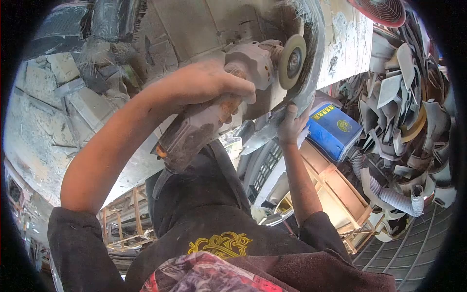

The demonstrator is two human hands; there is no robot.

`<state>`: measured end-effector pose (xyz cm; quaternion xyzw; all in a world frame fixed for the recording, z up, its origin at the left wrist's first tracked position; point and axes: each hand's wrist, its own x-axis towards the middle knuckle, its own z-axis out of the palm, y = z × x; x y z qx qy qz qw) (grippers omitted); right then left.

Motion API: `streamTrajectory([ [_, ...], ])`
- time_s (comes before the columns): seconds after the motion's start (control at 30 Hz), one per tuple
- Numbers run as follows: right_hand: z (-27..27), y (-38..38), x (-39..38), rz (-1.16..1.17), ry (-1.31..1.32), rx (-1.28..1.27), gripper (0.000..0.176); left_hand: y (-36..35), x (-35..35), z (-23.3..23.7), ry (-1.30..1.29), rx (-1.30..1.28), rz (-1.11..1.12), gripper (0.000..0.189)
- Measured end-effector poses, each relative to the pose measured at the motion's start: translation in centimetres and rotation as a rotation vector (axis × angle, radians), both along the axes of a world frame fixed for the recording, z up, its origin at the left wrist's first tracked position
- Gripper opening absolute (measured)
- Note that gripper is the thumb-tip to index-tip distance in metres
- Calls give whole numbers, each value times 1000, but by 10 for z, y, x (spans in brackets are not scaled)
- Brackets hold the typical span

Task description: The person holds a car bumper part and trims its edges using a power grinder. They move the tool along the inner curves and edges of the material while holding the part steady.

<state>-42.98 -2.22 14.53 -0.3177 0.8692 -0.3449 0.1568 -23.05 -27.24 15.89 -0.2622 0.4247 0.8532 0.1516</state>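
Observation:
My left hand [211, 82] is wrapped round the body of a dusty angle grinder [252, 62], whose rear end slants down toward my chest. A round, pale disc [292, 62] at the grinder's head stands close to the inner edge of a curved grey part [316, 53]; whether they touch is unclear. My right hand [292, 124] grips the lower end of that curved part, with the thumb on top and the other fingers mostly hidden.
Dusty blocks and slabs [90, 104] lie at the left. A blue container [334, 130] stands right of my right hand, above a wooden crate [340, 192]. Many curved pieces [389, 97] are piled at the right, near a ribbed hose [394, 197]. A red fan [384, 10] shows at the top right.

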Motion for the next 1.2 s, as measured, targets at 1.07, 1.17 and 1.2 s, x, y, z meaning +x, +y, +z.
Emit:
streamTrajectory([
  [1.07,3,0,2,8,20,28,116,0,-2,2,2,-59,-61,44],
  [1.17,5,-1,2,10,-3,26,116,1,-3,2,7,-63,-6,41],
  [1.2,5,-1,2,14,-31,18,116,1,-3,4,7,-63,-4,41],
])
